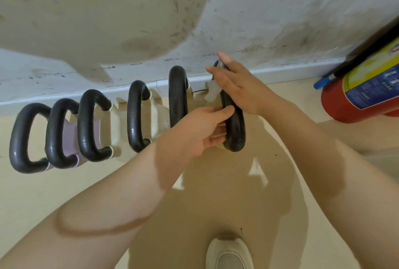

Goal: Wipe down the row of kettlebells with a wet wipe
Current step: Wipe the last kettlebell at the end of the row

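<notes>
Several kettlebells with black handles stand in a row along the wall; the rightmost kettlebell (pixel 234 130) is the one I am working on. My left hand (pixel 200 130) grips the near part of its black handle, thumb on top and fingers curled underneath. My right hand (pixel 235 87) lies over the far part of the same handle and presses a white wet wipe (pixel 212 90) against it. The wipe shows below and beside my fingers. The kettlebell's body is mostly hidden under my hands. The neighbouring kettlebell (pixel 178 95) stands just left, untouched.
A red fire extinguisher (pixel 362 95) with a blue and yellow label stands at the right against the stained wall (pixel 259 20). More kettlebells, cream and lilac bodied, line up to the left (pixel 90 126). My white shoe (pixel 228 253) is on the beige floor below.
</notes>
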